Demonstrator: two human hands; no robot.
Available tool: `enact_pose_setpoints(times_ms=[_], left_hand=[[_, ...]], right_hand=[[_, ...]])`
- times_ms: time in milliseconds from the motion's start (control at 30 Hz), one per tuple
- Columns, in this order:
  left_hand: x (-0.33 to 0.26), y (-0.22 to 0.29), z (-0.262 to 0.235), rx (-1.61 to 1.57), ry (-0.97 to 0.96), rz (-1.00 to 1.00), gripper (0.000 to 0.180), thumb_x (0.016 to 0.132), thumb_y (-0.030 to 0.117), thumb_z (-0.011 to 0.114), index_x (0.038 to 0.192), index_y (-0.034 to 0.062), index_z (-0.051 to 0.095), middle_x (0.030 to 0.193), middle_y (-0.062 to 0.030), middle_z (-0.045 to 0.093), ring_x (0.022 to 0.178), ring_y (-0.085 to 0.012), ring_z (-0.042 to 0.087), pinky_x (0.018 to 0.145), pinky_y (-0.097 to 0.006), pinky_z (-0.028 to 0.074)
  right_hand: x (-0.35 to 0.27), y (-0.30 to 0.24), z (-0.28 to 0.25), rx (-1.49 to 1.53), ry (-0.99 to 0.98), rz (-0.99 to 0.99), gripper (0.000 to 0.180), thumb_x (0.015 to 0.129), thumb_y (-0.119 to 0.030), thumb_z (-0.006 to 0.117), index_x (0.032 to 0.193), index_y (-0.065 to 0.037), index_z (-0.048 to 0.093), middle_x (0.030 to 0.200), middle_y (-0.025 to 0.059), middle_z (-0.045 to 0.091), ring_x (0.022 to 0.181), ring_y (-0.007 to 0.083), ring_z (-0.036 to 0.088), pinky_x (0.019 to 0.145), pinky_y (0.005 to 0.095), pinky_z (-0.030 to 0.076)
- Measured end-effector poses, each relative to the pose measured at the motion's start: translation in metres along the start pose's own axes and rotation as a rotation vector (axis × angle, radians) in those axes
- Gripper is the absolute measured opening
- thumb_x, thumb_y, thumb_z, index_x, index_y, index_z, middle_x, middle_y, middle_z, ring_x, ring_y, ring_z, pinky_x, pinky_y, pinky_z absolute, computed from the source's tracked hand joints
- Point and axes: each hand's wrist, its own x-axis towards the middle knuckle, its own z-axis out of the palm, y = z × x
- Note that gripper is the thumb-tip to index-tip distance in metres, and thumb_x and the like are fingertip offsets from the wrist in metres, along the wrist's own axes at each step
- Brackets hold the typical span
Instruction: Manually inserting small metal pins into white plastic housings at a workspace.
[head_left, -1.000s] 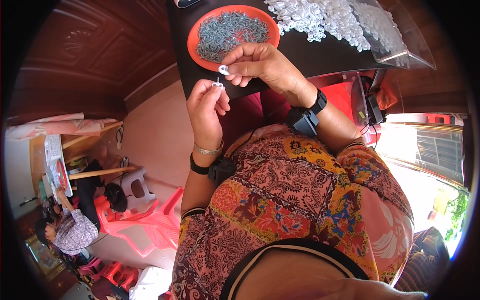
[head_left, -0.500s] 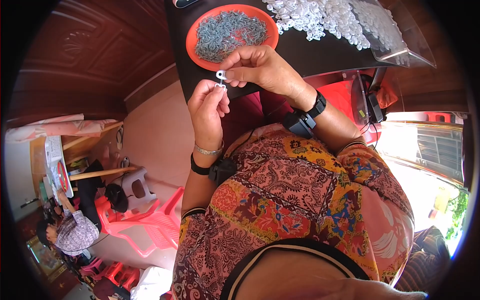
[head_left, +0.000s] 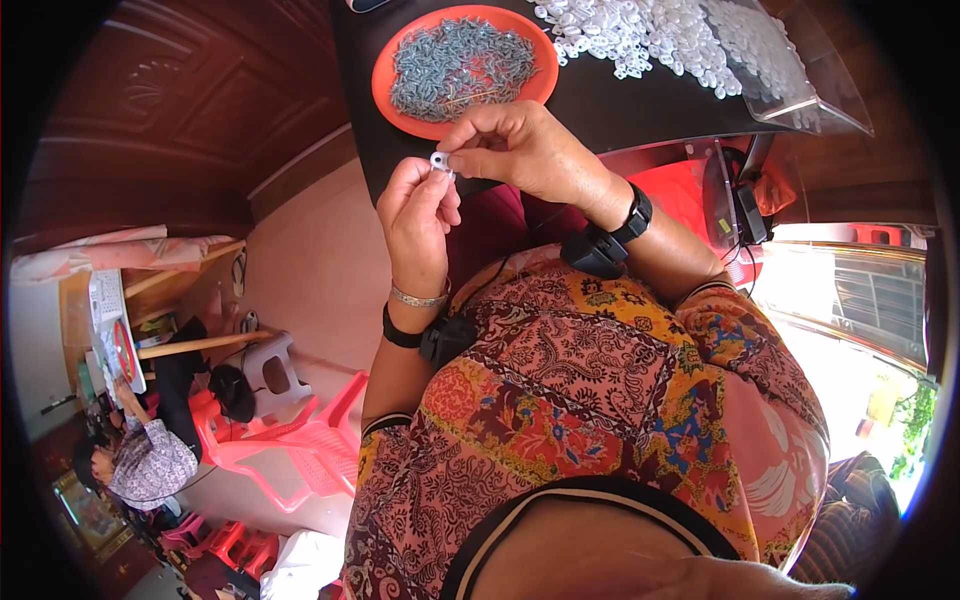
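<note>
Both of my hands meet just in front of the orange plate, fingertips almost touching. Pinched in my right hand (head_left: 535, 150) is a small white plastic piece (head_left: 438, 160) with a dark round hole. Thumb and fingers of my left hand (head_left: 414, 215) close on another small white plastic piece right below it, mostly covered by the fingertips. The two pieces appear to touch. Beyond the hands, the orange plate (head_left: 384, 108) holds a heap of small grey metal screws (head_left: 455, 65).
Loose white plastic pieces (head_left: 640, 40) lie across the dark table (head_left: 590, 110), partly in a clear plastic tray (head_left: 820, 108) at far right. A pink chair (head_left: 300, 460) and grey stool (head_left: 285, 372) stand at left. Another person (head_left: 155, 465) sits farther left by a small table.
My right hand has come down slightly, bringing the holed white piece onto the one in my left hand. The thin metal shank seen between them earlier is now hidden.
</note>
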Motion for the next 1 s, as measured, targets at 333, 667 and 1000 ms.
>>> enact_pose_setpoints(times_ms=[333,667,1000], left_hand=[[0.000,0.002,0.004,-0.124,0.009,-0.079,0.019,0.091,0.022,0.049,0.089,0.0034,0.054,0.066,-0.0031,0.055,0.053,-0.0083,0.048,0.049,-0.020,0.033],[0.003,-0.005,0.002,-0.095,0.026,-0.015,0.023,0.093,0.023,0.052,0.084,0.0031,0.058,0.063,-0.0022,0.056,0.049,-0.0066,0.048,0.044,-0.018,0.034],[0.001,-0.002,0.006,-0.109,0.029,-0.011,0.027,0.093,0.024,0.048,0.080,0.0020,0.056,0.062,-0.0026,0.054,0.050,-0.0085,0.051,0.045,-0.019,0.037]], right_hand=[[-0.002,-0.008,0.000,-0.180,-0.022,-0.056,0.020,0.081,-0.002,0.068,0.100,-0.002,0.061,0.087,0.0015,0.063,0.081,0.0084,0.061,0.073,0.0236,0.050],[-0.004,-0.009,0.005,-0.310,0.010,-0.181,0.025,0.074,-0.007,0.072,0.097,-0.003,0.063,0.079,0.0037,0.062,0.071,0.0136,0.062,0.064,0.0269,0.050],[-0.003,-0.006,0.012,-0.565,0.110,-0.420,0.022,0.071,-0.007,0.070,0.091,-0.002,0.064,0.081,0.0113,0.064,0.073,0.0302,0.064,0.064,0.0372,0.051]])
